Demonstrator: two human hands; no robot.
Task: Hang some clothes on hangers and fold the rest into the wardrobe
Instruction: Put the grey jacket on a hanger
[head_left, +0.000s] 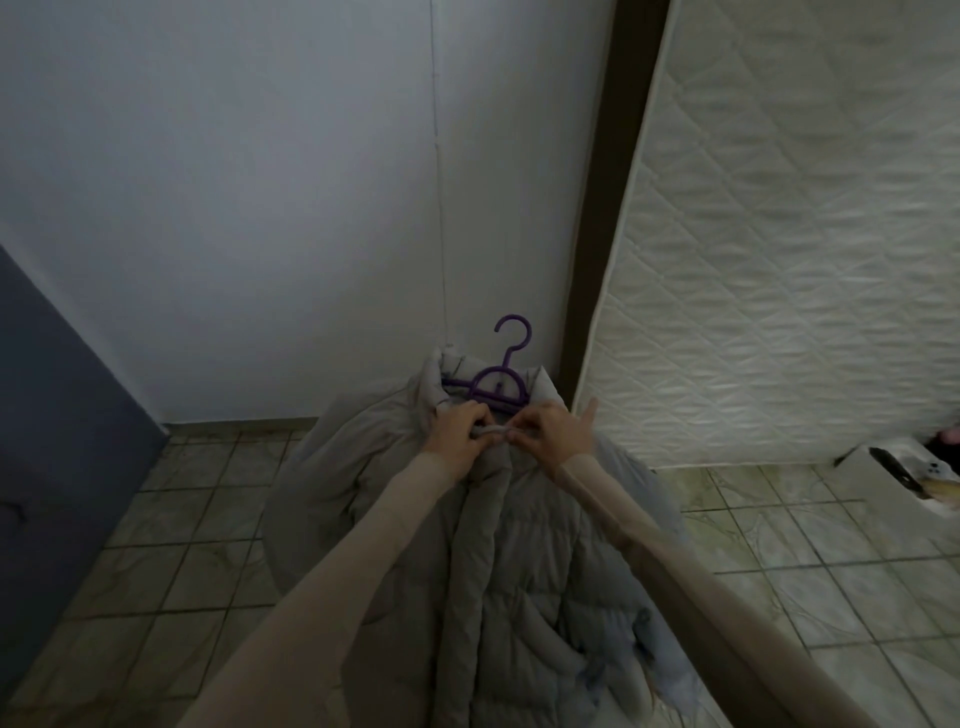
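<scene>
Both hands — left (460, 434), right (553, 434) — grip the jacket (509, 571) collar below the purple hanger (496, 387).

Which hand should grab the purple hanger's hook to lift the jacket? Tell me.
Right, probably. The right hand lies just below the hanger, whose hook sits up and right of the collar. The left hand is farther off and pinches the jacket closure.
</scene>
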